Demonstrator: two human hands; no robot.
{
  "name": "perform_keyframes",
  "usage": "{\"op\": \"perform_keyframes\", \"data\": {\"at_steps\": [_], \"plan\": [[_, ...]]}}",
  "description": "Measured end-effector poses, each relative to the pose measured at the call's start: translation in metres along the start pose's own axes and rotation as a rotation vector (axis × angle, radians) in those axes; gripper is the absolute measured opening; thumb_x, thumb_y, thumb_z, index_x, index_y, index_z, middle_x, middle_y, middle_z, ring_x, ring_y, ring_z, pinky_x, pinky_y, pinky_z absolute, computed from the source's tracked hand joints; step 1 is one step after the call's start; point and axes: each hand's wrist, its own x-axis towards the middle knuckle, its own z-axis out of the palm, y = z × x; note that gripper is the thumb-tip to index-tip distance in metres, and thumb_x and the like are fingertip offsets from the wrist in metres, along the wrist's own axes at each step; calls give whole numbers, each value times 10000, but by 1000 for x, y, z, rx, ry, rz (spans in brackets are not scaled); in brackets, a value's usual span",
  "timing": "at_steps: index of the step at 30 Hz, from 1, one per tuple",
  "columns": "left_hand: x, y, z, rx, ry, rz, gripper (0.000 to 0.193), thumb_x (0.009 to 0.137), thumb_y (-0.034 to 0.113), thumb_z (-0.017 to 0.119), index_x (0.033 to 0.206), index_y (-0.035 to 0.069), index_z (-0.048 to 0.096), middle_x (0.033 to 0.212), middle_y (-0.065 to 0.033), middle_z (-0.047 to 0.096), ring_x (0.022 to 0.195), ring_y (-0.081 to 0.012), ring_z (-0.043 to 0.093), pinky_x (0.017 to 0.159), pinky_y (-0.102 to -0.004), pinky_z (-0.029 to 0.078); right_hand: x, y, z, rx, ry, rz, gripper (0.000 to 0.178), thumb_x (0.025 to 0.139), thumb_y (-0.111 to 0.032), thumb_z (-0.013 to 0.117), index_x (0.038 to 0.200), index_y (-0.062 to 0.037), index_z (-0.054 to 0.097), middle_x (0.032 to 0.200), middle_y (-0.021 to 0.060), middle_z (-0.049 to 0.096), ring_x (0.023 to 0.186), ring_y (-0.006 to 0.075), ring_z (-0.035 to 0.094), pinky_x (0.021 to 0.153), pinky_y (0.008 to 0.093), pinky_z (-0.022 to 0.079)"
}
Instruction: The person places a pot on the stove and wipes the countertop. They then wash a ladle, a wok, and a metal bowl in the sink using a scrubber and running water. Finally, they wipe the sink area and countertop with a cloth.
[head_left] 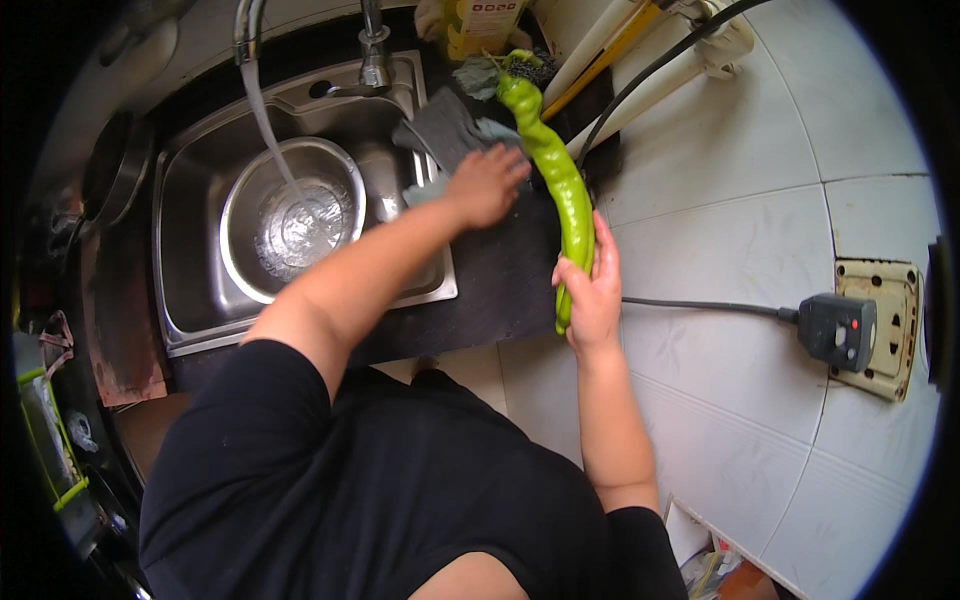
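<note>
A long, wavy green pepper [556,165] is held upright by its lower end in my right hand [597,305], with the thumb across it. Its stem end points away from me, toward the back of the counter. My left hand [487,187] reaches across the sink's right edge to the dark grey cloth [445,125], fingers stretched out and slightly blurred. Whether the fingertips press on the cloth cannot be made out. Left of that arm, a round metal basin [232,230] sits in the steel sink [185,290], and water [262,115] runs into it.
The faucet [375,60] rises behind the sink. A yellow container [480,28] and a dark scouring pad [530,68] are at the back. White pipes [640,115] and a black cable [660,70] run along the right. A plug [838,332] sits in the wall socket [885,325]. A pan [115,170] stands left.
</note>
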Motion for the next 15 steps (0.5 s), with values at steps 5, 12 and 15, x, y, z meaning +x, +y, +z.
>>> {"op": "perform_keyframes", "data": {"at_steps": [5,12,15], "plan": [[-53,61,-7,-179,-117,88,421,830,261,502,1241,181,462,1359,-68,357,1287,-281,279,1025,-507,208,9,1,11,90,-33,-22,618,779,22,516,1332,18,239,1093,105,460,711,112,492,623,221,436],[-81,64,-14,-295,-141,187,499,781,231,585,1260,204,446,1336,-42,397,1275,-247,308,1022,-455,240,4,0,4,-10,-36,-21,613,767,17,529,1323,-2,270,999,90,502,656,108,507,557,208,423],[-73,59,-7,-353,-60,92,439,775,192,559,1209,210,496,1271,-33,474,1211,-235,390,974,-404,299,-3,-7,0,-28,-45,4,651,760,8,552,1331,20,238,1040,89,489,717,100,489,629,213,430]]}}
